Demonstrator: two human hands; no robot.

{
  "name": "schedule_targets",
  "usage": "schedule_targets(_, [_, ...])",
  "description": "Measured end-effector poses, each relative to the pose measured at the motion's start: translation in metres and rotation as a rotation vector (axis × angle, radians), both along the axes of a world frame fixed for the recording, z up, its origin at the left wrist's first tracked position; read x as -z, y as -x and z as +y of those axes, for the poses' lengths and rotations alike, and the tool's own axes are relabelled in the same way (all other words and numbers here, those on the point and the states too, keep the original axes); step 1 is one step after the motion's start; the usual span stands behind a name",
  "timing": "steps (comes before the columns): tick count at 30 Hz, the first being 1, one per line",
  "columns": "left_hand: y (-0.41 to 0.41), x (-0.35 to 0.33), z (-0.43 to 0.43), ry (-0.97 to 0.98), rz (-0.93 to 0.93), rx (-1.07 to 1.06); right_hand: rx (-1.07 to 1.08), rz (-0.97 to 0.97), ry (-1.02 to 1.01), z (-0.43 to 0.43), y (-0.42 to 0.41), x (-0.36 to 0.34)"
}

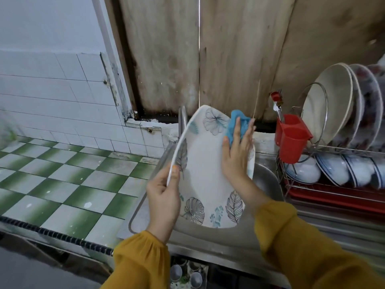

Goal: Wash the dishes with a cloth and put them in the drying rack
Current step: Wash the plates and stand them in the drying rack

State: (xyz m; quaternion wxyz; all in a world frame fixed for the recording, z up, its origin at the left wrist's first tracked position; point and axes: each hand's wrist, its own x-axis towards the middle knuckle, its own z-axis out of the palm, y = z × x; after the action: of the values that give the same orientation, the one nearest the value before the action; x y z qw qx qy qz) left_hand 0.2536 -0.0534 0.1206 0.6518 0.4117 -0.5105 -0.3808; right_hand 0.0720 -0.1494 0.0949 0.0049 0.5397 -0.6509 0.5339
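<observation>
A large white plate with leaf prints (205, 172) is held tilted on edge above the steel sink (268, 180). My left hand (163, 197) grips its left rim, thumb on the front. My right hand (238, 151) presses a blue cloth (236, 124) flat against the plate's upper right face, fingers straight. The wire drying rack (333, 151) stands to the right, holding upright plates (337, 105) on top and bowls (341, 170) below.
A red cutlery holder (291, 136) hangs on the rack's left end, over a red drip tray (333, 197). The faucet (182, 119) rises behind the plate. A green and white tiled counter (68, 178) spreads to the left. A worn wooden wall stands behind.
</observation>
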Motion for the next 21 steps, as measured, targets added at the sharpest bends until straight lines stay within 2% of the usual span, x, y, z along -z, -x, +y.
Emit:
schedule_targets(2, [0.009, 0.000, 0.003, 0.050, -0.075, 0.018, -0.130, -0.024, 0.095, 0.011, -0.031, -0.016])
schedule_targets(5, [0.010, -0.004, -0.004, 0.042, -0.036, 0.002, -0.395, 0.185, 0.128, 0.053, -0.072, 0.017])
schedule_targets(7, [0.003, -0.006, -0.010, 0.017, 0.027, -0.003, -0.407, 0.342, 0.071, 0.076, -0.069, 0.054])
schedule_targets(9, [-0.003, -0.008, -0.012, -0.002, 0.077, -0.006, -0.267, 0.288, -0.056, 0.078, -0.045, 0.078])
schedule_targets(11, [-0.006, -0.010, -0.011, -0.017, 0.108, -0.002, -0.065, 0.085, -0.215, 0.064, -0.021, 0.081])
schedule_targets(13, [-0.008, -0.007, -0.009, -0.009, 0.058, -0.007, 0.089, -0.144, -0.291, 0.048, -0.006, 0.065])
schedule_targets(15, [-0.009, -0.002, -0.007, 0.031, -0.022, 0.017, 0.178, -0.450, -0.232, 0.036, 0.003, 0.042])
schedule_targets(17, [-0.010, 0.001, -0.006, 0.084, -0.096, 0.017, 0.265, -0.930, -0.115, 0.024, 0.018, 0.025])
schedule_targets(18, [-0.010, 0.000, -0.005, 0.097, -0.097, 0.003, 0.272, -1.203, -0.091, 0.018, 0.025, 0.021])
schedule_targets(19, [-0.012, 0.000, -0.005, 0.091, -0.064, -0.014, 0.216, -1.389, -0.082, 0.015, 0.031, 0.020])
schedule_targets(21, [-0.012, -0.002, -0.003, 0.045, 0.009, -0.040, 0.049, -1.532, -0.031, 0.008, 0.039, 0.024])
